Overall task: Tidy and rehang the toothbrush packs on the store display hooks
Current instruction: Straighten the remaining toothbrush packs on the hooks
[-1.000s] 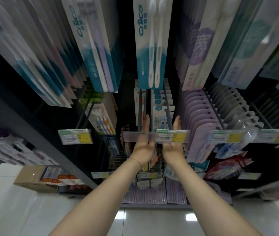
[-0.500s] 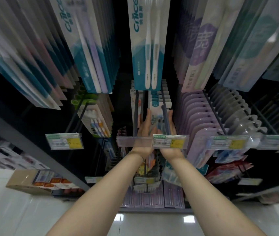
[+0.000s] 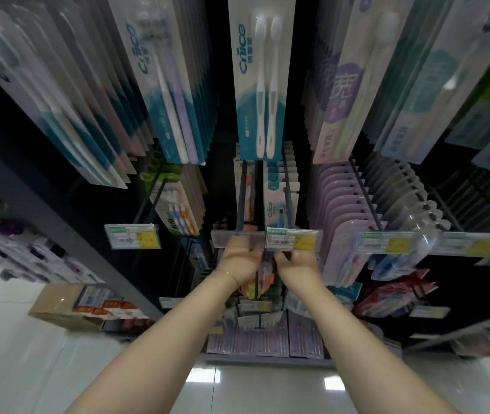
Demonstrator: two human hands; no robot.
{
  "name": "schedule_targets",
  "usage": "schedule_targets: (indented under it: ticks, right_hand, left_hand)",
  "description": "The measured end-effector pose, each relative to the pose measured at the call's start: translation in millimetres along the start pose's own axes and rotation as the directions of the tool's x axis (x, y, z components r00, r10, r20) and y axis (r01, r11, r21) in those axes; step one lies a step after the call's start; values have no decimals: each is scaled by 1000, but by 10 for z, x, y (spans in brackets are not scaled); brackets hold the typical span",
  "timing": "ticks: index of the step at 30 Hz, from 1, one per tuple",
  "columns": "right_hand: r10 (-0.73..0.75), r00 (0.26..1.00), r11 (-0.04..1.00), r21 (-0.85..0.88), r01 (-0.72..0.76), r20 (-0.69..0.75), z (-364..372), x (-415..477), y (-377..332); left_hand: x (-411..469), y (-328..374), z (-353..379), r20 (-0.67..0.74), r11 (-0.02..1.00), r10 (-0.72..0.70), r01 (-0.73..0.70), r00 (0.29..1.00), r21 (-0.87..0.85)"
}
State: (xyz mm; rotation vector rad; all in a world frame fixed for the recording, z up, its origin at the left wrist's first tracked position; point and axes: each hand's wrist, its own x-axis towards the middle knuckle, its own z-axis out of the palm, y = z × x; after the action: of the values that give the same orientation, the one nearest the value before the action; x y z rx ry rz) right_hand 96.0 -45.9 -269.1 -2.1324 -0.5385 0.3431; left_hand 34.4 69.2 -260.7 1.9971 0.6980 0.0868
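Note:
Toothbrush packs hang in rows on dark display hooks. A white and teal two-brush pack (image 3: 260, 85) fronts the upper middle hook. Below it a smaller teal pack (image 3: 279, 204) heads a stack on a lower hook (image 3: 288, 201). My left hand (image 3: 239, 261) and my right hand (image 3: 296, 265) are raised side by side just under that stack, at its lower end. A price label strip (image 3: 267, 239) covers the fingers of both hands. The right hand's fingers look curled beneath the yellow label. Whether either hand grips a pack is hidden.
Purple packs (image 3: 345, 210) and clear packs (image 3: 408, 201) fill the hooks to the right, colourful packs (image 3: 178, 210) those to the left. More price labels (image 3: 131, 240) jut out at hand height. Lower hooks, a cardboard box (image 3: 61, 306) and a glossy white floor (image 3: 13, 354) lie below.
Both hands dropped from the sides of the front teal pack to just under the label strip. The view has tilted up slightly.

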Motion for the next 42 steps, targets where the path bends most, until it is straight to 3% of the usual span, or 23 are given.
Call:
schedule_targets:
  ticks: [2, 4, 8, 11, 16, 21, 27, 42]
  right_hand:
    - [-10, 995, 966, -257, 35, 99, -79, -72, 69]
    - [-10, 980, 887, -450, 101, 199, -204, -169, 55]
    - [-128, 950, 757, -591, 280, 286, -373, -325, -25]
    - [-198, 932, 667, -656, 355, 304, -491, -438, -93]
    - [-255, 887, 552, -695, 460, 384, -694, -570, -176]
    - [-225, 852, 522, -680, 515, 473, -935, -626, -297]
    - [-186, 819, 489, -672, 557, 543, -1292, -669, -525]
    - [-328, 830, 464, -689, 557, 451, -1869, -455, -1043]
  left_hand:
    - [-95, -99, -54, 15, 986, 46, -48, 999, 158]
    - [-265, -126, -166, 54, 927, -9, -12, 998, 375]
    - [-528, -92, -314, 56, 701, -10, -33, 998, 713]
    - [-696, -40, -418, 24, 575, -9, -14, 1000, 818]
    - [-909, 140, -593, 39, 538, -81, 11, 996, 843]
    - [-1088, 425, -680, 41, 553, -77, 8, 996, 833]
    - [-1202, 789, -737, -67, 529, 0, 57, 998, 846]
    - [-1126, 1409, -874, -220, 688, 239, -5, 946, 725]
